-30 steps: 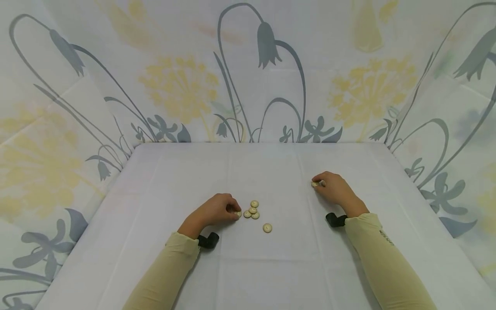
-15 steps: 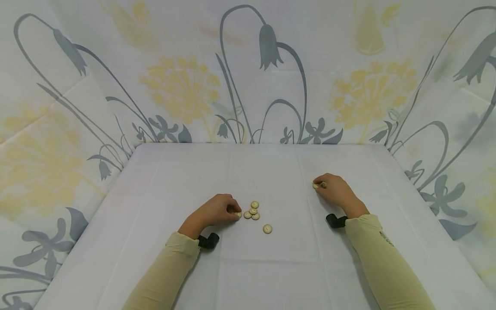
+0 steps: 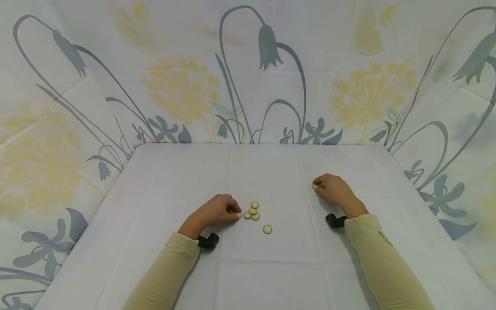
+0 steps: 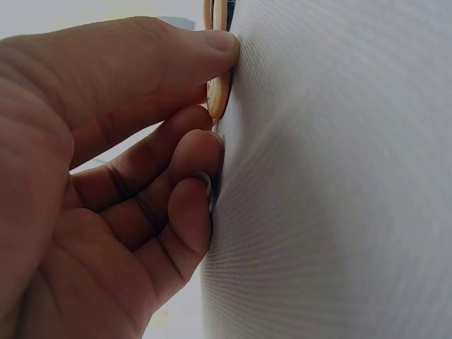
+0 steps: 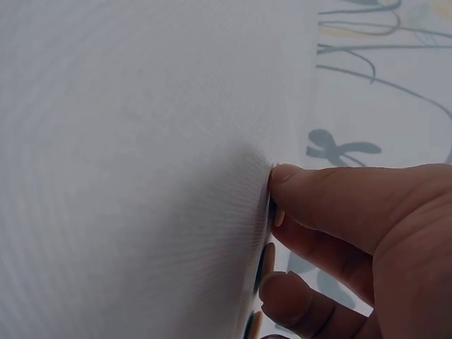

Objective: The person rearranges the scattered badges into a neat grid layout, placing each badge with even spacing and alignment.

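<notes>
My left hand (image 3: 215, 210) rests low on the white cloth and pinches a pale round button (image 3: 238, 214). In the left wrist view that button (image 4: 217, 99) stands out edge-on beneath the thumb, with the other fingers curled behind it. To its right lies a small cluster of several cream buttons (image 3: 253, 211), some overlapping. Farther off, my right hand (image 3: 336, 191) has its fingertips down on the cloth, a button (image 5: 280, 216) held at its thumb and forefinger. Another button edge (image 5: 268, 260) shows near its lower fingers; the fingers partly hide these buttons.
One lone button (image 3: 267, 229) lies nearer, between the two hands. A white cloth (image 3: 271, 280) with fold creases covers the table. Floral fabric walls (image 3: 248, 86) rise along the back and both sides. Black wrist mounts (image 3: 209, 241) stick out under the sleeves.
</notes>
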`<state>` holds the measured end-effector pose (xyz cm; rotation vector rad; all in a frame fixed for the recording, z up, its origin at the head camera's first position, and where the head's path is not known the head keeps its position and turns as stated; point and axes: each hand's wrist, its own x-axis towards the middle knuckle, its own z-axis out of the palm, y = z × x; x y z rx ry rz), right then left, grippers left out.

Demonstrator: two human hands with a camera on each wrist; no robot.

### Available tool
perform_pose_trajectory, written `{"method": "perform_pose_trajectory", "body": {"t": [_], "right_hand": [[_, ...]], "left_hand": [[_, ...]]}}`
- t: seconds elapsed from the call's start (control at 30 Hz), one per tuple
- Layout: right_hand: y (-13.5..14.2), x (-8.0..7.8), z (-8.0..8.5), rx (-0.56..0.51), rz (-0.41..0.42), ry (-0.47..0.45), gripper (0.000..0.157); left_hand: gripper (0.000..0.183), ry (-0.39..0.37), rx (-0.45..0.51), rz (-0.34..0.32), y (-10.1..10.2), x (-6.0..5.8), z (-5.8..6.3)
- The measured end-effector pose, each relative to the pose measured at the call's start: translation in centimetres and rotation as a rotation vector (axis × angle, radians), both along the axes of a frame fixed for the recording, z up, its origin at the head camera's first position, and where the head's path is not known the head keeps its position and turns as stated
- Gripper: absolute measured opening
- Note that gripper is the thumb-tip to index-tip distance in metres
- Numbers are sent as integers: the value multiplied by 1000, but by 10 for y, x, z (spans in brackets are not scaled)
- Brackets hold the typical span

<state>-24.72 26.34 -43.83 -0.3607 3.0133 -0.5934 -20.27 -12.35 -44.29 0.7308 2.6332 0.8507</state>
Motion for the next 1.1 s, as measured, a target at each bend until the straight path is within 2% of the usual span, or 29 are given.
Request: {"method": "perform_pose_trajectory", "body": {"t": [0.27,0.73,1.1], "right_hand": [[0,2,2,5,-13,-7,31],[-8,6,6,-6,21,13,35],[-18,15,12,-34,35,-25,39]], "left_hand": [[14,0,1,-2,1,1,1],[13,3,-12,6,2,1,2],[14,-2,-17,14,1,-1,-1]]}}
